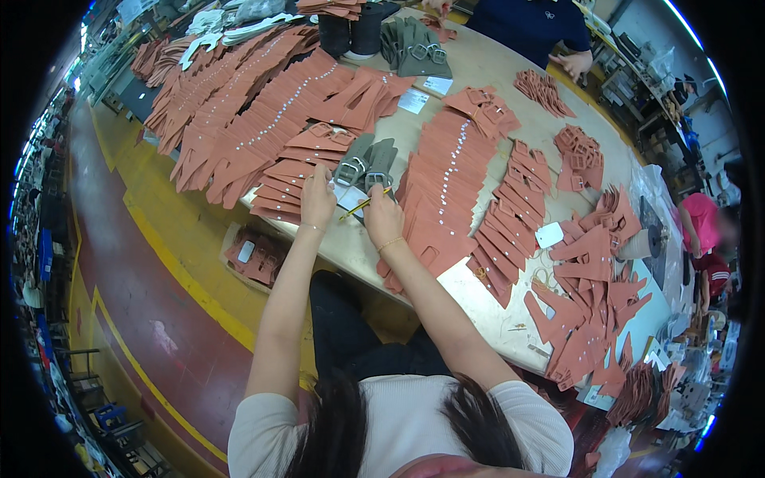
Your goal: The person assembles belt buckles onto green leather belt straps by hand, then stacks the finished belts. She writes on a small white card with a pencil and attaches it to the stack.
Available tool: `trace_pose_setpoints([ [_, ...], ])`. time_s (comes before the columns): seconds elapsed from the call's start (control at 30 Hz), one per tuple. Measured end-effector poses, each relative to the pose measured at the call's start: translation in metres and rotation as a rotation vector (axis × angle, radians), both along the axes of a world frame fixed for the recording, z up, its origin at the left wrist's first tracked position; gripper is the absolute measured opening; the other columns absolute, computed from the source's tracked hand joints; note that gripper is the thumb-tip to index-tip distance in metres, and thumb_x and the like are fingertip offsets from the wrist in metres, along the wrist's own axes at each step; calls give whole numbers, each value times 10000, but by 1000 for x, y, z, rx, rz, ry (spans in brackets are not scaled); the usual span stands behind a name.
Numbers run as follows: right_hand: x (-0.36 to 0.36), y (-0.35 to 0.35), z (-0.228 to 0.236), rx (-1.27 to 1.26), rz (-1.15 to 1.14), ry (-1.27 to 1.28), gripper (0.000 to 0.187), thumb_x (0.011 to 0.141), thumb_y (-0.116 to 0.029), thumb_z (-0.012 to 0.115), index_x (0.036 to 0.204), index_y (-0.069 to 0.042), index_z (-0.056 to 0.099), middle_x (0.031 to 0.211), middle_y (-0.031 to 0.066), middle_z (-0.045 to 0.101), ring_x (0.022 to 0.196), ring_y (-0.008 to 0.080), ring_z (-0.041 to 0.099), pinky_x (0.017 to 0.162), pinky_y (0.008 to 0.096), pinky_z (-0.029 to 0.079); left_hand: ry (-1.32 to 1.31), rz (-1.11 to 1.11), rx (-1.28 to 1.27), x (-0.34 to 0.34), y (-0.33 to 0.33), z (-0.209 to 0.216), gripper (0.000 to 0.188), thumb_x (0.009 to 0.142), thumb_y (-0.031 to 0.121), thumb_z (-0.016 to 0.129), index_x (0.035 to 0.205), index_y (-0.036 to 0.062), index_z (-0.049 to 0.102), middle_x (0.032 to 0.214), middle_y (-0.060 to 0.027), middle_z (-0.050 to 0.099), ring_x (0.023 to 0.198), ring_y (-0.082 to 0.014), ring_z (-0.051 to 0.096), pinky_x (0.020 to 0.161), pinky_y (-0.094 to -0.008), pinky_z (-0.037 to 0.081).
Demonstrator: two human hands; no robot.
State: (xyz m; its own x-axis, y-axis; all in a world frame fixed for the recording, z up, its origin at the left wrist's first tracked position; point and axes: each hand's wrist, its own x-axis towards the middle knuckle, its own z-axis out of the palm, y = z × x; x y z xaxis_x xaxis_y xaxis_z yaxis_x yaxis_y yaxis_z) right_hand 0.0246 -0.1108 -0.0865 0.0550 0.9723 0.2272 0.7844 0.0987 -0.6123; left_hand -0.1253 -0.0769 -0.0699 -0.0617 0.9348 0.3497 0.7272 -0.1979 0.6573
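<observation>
My right hand (384,216) is closed around a yellow-and-black pen (355,209), its tip pointing left and down. The pen lies over a small white paper slip (348,196) at the near table edge. Beside that slip is my left hand (317,198), its fingers bent together at the paper's left side; whatever is between them is hidden. Just beyond both hands lie grey-green straps with metal buckles (366,163). To the left of my left hand are overlapping rust-coloured leather pieces (279,191). Long rows of similar pieces (446,183) run to the right of my right hand.
More rust-coloured pieces (586,295) are heaped at the right. Black thread cones (366,32) and grey-green buckled pieces (416,52) stand at the far side. A person in dark blue (526,28) is across the table (498,319). An open box (253,256) sits below the left edge.
</observation>
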Motion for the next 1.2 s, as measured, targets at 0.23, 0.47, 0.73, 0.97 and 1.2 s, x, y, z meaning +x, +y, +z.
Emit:
trace_pose_setpoints([
  [0.23, -2, -1, -3, 5, -12, -13, 317, 796, -237, 708, 899, -50, 473, 768, 180, 616, 727, 392, 632, 614, 494, 498, 72, 64, 160, -12, -5, 6, 206, 801, -47, 575, 978, 11, 488, 830, -183, 580, 849, -389, 567, 712, -469, 436],
  [0.47, 15, -12, 23, 17, 207, 165, 324, 789, -234, 730, 805, -34, 476, 734, 168, 585, 701, 379, 597, 618, 459, 466, -1192, 95, -703, -24, -39, -7, 295, 921, 243, 614, 1039, -2, 500, 985, -148, 593, 950, -290, 591, 816, -413, 485],
  [0.73, 105, -133, 63, -73, 446, 182, 262, 864, -247, 672, 824, -44, 512, 706, 114, 586, 668, 294, 612, 601, 376, 474, -1765, 272, -865, 10, -8, -40, 385, 909, 280, 631, 1157, 32, 473, 1263, -94, 464, 1157, -240, 451, 920, -407, 414],
  [0.97, 166, -200, 41, -170, -68, 395, 237, 896, -254, 645, 896, -38, 547, 712, 120, 601, 626, 279, 601, 593, 350, 468, -1418, 95, -499, 49, 7, -21, 337, 906, 95, 627, 1190, 29, 459, 1168, -90, 539, 1052, -222, 534, 912, -382, 429],
  [1.2, 172, -204, 35, -82, -33, 419, 195, 894, -203, 641, 874, -21, 573, 678, 126, 597, 597, 260, 599, 572, 340, 463, -1488, -451, -135, 47, -34, 30, 372, 937, 17, 536, 1289, 26, 418, 1275, -90, 511, 1181, -199, 502, 1041, -354, 402],
])
